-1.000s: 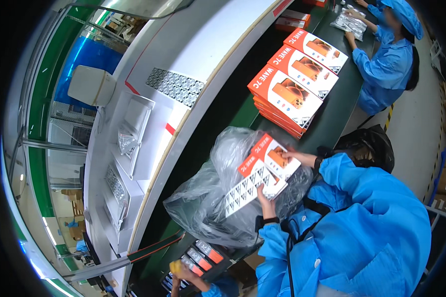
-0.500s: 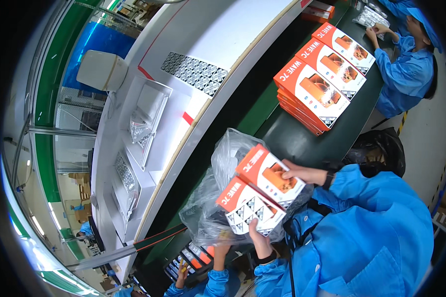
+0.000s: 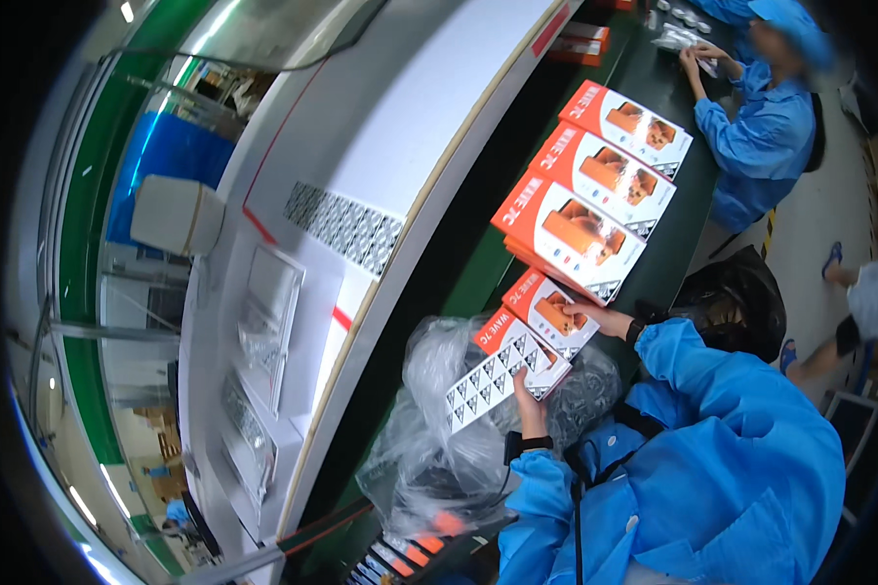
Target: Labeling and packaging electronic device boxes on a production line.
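Observation:
My left hand [image 3: 530,405] is closed at the near side, its thumb over a white sheet of black triangular labels [image 3: 488,387]. That sheet lies across the front of an orange-and-white box [image 3: 503,333] and sticks out past it to the lower left. My right hand [image 3: 597,318] grips a second orange-and-white box [image 3: 553,310] by its right end, thumb on top. The two boxes sit side by side, touching. Fingers beneath the boxes are hidden. Crumpled clear plastic bags [image 3: 424,419] lie under and left of them.
Stacked orange-and-white boxes [image 3: 576,229] stand just beyond my hands on the dark green belt [image 3: 458,278]. A white ledge [image 3: 361,127] on the left carries another label sheet [image 3: 346,226] and trays [image 3: 271,312]. A co-worker [image 3: 766,122] sits far right. A black bag [image 3: 737,297] is on my right.
The label sheet now reaches farther out past the box to the lower left, with my left hand on it. The view has shifted. The co-worker's hands by the dark trays have gone from sight.

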Motion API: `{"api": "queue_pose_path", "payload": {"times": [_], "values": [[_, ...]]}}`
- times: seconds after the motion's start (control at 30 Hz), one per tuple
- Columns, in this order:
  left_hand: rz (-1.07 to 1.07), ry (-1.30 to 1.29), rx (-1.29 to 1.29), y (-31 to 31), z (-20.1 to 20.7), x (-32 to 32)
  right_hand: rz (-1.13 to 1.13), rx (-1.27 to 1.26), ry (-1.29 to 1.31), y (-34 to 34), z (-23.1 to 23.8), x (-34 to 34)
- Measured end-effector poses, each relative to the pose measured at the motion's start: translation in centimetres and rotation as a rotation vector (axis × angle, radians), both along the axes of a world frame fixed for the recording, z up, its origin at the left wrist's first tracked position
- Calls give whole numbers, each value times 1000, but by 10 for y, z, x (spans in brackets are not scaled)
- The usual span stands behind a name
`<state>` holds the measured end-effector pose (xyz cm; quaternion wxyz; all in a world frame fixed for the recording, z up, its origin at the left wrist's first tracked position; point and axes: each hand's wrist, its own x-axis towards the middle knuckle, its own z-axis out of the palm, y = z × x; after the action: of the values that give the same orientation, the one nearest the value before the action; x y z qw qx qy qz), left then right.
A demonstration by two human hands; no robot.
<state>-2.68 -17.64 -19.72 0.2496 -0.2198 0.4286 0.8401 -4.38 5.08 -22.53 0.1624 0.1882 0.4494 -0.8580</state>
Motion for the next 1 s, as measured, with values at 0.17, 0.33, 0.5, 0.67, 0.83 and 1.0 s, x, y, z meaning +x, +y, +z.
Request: {"api": "queue_pose_path", "payload": {"times": [0.17, 0.33, 0.5, 0.67, 0.83, 1.0], "values": [[-3, 17, -34, 18, -9, -4, 47, 298, 303, 32, -94, 6], [16, 32, -139, 33, 7, -8, 101, 576, 215, 36, -96, 9], [61, 20, -142, 38, -7, -18, 19, 387, 217, 36, -57, -1], [48, -17, -205, 42, -4, -24, -136, 85, -31, 33, 1, -12], [28, -77, -214, 53, -20, -40, -150, -146, -115, 46, -15, -27], [27, -124, -205, 50, -16, -41, -222, -99, -38, 41, -41, -20]]}}
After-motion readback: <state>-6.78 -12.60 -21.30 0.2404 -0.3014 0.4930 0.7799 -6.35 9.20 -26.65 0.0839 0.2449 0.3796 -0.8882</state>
